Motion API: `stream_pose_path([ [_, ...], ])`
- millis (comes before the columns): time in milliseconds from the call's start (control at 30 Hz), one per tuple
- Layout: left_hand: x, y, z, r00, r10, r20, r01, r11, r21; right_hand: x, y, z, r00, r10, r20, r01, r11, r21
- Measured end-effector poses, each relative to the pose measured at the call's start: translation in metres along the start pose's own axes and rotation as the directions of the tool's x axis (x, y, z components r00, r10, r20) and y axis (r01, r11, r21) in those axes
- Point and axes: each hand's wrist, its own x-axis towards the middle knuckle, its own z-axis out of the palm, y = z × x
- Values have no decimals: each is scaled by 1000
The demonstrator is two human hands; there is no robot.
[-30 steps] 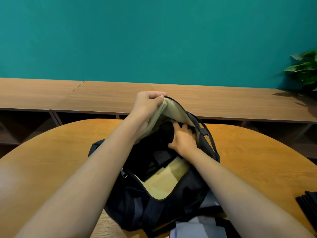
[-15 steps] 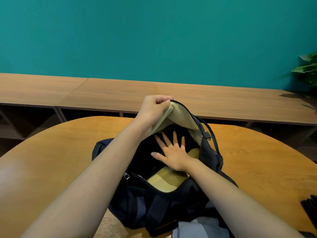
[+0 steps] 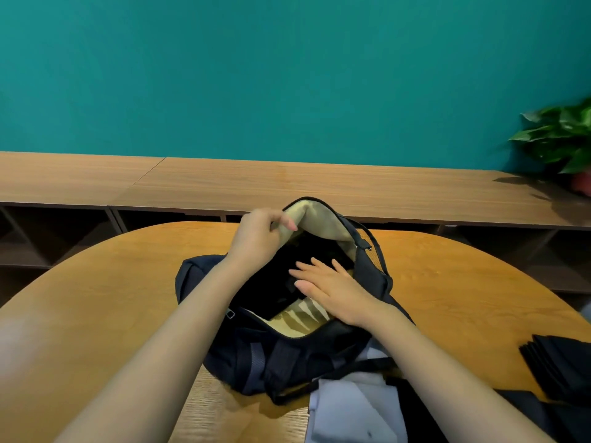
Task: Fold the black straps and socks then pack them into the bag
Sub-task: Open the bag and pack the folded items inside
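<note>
A dark navy bag [image 3: 287, 356] with a pale yellow lining lies open in the middle of the round wooden table [image 3: 105, 289]. My left hand [image 3: 259, 231] pinches the far flap of the opening and holds it up. My right hand [image 3: 332, 286] hovers flat, fingers straight, over the mouth of the bag, above black items [image 3: 271, 282] packed inside. A stack of folded black pieces [image 3: 556, 362] lies on the table at the right edge.
Folded white and pale grey cloth [image 3: 351, 407] lies at the near edge under my right forearm. A long wooden bench-shelf [image 3: 224, 183] runs behind the table against a teal wall, with a potted plant [image 3: 563, 139] at its right end.
My right hand has come out of the depth of the bag, where its fingers were curled on black items, and now lies flat and open above the opening. My left hand still holds the flap.
</note>
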Motion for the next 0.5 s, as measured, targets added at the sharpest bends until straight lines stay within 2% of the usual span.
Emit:
stream_pose_path([
  [100,-29,0,3,995,-95,9,91,973,210,-49,-2,-7,996,-39,-77,39,999,-4],
  [167,-51,1,6,990,-142,-26,140,905,401,-76,-1,-1,993,-81,-91,79,997,-20],
  [233,-72,1,9,982,-172,-73,185,842,506,-96,-2,6,992,-66,-112,59,996,-68],
  [367,-100,-4,17,940,-323,-111,333,795,507,-106,-8,24,975,5,-220,-45,983,-179],
  [433,-107,-8,22,922,-377,-88,379,828,414,-100,-13,33,957,55,-284,-86,992,-95],
  [500,-110,-16,24,927,-365,-83,372,874,311,-91,-21,40,936,92,-340,-95,995,7],
])
